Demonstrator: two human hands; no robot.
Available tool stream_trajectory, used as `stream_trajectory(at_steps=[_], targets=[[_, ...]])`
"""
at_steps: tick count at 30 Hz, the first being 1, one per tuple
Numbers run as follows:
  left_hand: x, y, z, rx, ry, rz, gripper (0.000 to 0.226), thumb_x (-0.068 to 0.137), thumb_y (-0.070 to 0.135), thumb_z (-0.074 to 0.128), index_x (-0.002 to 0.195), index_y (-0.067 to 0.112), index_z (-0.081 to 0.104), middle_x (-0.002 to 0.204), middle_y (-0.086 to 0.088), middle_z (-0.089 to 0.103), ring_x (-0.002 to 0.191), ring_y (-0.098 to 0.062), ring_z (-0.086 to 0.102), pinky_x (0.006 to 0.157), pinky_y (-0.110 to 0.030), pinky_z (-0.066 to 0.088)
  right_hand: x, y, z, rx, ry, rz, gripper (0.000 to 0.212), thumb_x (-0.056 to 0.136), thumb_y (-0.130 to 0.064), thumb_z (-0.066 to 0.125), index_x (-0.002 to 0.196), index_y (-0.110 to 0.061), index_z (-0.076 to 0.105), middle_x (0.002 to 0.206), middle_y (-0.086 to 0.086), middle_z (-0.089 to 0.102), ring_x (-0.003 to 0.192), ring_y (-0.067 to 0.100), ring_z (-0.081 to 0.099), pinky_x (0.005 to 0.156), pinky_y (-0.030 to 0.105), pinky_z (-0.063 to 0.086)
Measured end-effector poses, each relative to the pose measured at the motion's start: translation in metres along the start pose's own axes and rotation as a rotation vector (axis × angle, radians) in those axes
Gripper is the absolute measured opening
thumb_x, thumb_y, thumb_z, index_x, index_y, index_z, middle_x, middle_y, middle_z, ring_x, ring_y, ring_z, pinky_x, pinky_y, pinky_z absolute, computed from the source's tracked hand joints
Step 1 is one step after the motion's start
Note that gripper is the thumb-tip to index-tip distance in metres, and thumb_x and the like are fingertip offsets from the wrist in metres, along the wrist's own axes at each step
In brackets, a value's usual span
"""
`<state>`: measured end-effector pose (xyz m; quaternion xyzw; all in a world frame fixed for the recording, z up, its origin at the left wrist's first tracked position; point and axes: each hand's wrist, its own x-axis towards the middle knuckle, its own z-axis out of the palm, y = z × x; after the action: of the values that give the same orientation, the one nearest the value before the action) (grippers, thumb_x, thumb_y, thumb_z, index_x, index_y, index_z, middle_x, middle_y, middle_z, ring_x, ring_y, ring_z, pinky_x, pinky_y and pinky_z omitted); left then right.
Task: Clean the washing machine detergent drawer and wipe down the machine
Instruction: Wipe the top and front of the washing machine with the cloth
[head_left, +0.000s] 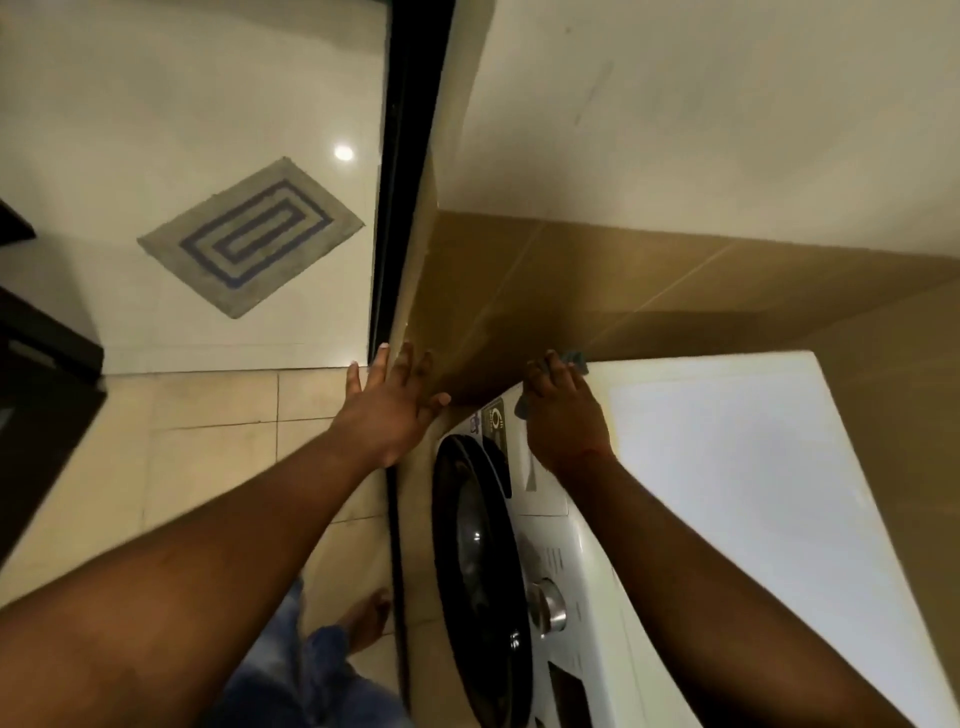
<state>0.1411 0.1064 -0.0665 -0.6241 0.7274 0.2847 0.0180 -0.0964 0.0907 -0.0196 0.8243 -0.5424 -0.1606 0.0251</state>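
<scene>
A white front-loading washing machine (753, 493) fills the lower right, seen from above, with its dark round door (478, 561), a chrome dial (550, 608) and a control panel on the front. My right hand (563, 415) presses a dark blue-grey cloth (576, 358) on the machine's far front top corner; only the cloth's edges show past my fingers. My left hand (389, 405) has its fingers spread flat against the brown tiled wall beside the machine. The detergent drawer cannot be picked out.
A black door frame (400, 208) stands left of the brown wall (571, 291). Beyond it lies a grey mat with blue lines (252, 236) on a glossy white floor. Dark furniture (41, 374) sits at the far left. My bare foot (371, 618) rests on beige tiles.
</scene>
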Motion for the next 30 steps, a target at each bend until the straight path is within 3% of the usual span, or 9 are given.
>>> stream_trajectory(at_steps=[6,11,14,17,19,23,27,29,30], targets=[[0.000,-0.012,-0.007,-0.066,0.000,-0.017,0.076,0.091,0.067,0.003,0.155,0.029,-0.008,0.164,-0.005,-0.012,0.150,-0.028,-0.013,0.119,-0.058,-0.001,-0.022,-0.011,0.005,-0.320,-0.246,-0.156,0.050,0.100,-0.030,0.032,0.145,-0.011,0.043,0.157,0.009,0.031,0.149,0.030,0.013,0.121,0.045,0.001],[-0.002,-0.029,-0.006,-0.029,-0.016,-0.001,0.075,0.091,0.067,0.003,0.155,0.028,-0.004,0.163,-0.003,-0.015,0.150,-0.026,-0.015,0.119,-0.057,-0.002,0.042,-0.033,0.027,-0.268,-0.333,-0.065,0.053,0.101,-0.036,0.030,0.145,-0.009,0.042,0.155,0.013,0.033,0.147,0.030,0.019,0.120,0.049,-0.002],[-0.004,-0.043,-0.005,0.005,-0.047,0.005,0.079,0.087,0.069,-0.003,0.155,0.029,-0.007,0.162,-0.002,-0.018,0.149,-0.025,-0.018,0.119,-0.056,-0.003,0.036,-0.049,0.050,0.133,-0.312,0.109,0.048,0.100,-0.034,0.035,0.148,-0.027,0.034,0.152,0.008,0.040,0.142,0.025,0.031,0.115,0.037,0.026],[-0.002,-0.053,-0.005,-0.008,-0.086,-0.021,0.079,0.085,0.069,-0.004,0.154,0.031,-0.011,0.162,-0.002,-0.018,0.149,-0.025,-0.017,0.119,-0.057,-0.003,-0.008,-0.065,0.056,0.278,-0.328,0.240,0.036,0.101,-0.026,0.037,0.132,-0.043,0.044,0.133,-0.005,0.053,0.124,0.023,0.051,0.080,0.014,0.041],[0.001,-0.054,-0.004,-0.028,-0.096,-0.036,0.077,0.087,0.067,-0.003,0.154,0.030,-0.012,0.162,-0.002,-0.017,0.149,-0.025,-0.017,0.119,-0.057,-0.003,-0.022,-0.066,0.063,0.254,-0.422,0.201,0.037,0.100,-0.021,0.041,0.136,-0.030,0.047,0.135,0.002,0.052,0.124,0.020,0.051,0.093,0.021,0.045],[0.011,-0.047,-0.005,-0.018,-0.097,0.000,0.090,0.077,0.073,-0.012,0.154,0.028,-0.009,0.162,-0.003,-0.018,0.149,-0.027,-0.016,0.119,-0.058,-0.002,0.022,-0.050,0.062,0.322,-0.415,0.218,0.047,0.102,-0.016,0.033,0.149,-0.009,0.031,0.157,0.014,0.027,0.145,0.026,0.024,0.116,0.018,0.016],[0.021,-0.038,-0.007,-0.015,-0.097,0.039,0.107,0.062,0.078,-0.029,0.154,0.028,-0.008,0.163,-0.004,-0.016,0.149,-0.028,-0.017,0.118,-0.059,-0.001,0.060,-0.037,0.047,0.011,-0.345,0.106,0.057,0.103,-0.030,0.026,0.151,-0.001,0.021,0.160,0.020,0.014,0.149,0.036,0.006,0.122,0.044,0.006],[0.025,-0.037,-0.008,-0.035,-0.093,0.037,0.102,0.066,0.078,-0.025,0.154,0.029,-0.008,0.163,-0.004,-0.015,0.149,-0.028,-0.017,0.118,-0.060,-0.001,0.036,-0.044,0.039,0.251,-0.326,0.171,0.052,0.104,-0.027,0.025,0.153,-0.010,0.024,0.158,0.018,0.022,0.147,0.035,0.018,0.116,0.017,0.023],[0.026,-0.036,-0.009,-0.054,-0.085,0.033,0.097,0.070,0.076,-0.019,0.154,0.029,-0.008,0.163,-0.004,-0.014,0.149,-0.027,-0.017,0.118,-0.059,-0.002,0.019,-0.057,0.033,0.393,-0.387,0.258,0.047,0.105,-0.026,0.027,0.151,-0.019,0.029,0.155,0.014,0.032,0.142,0.032,0.029,0.097,0.001,0.033]])
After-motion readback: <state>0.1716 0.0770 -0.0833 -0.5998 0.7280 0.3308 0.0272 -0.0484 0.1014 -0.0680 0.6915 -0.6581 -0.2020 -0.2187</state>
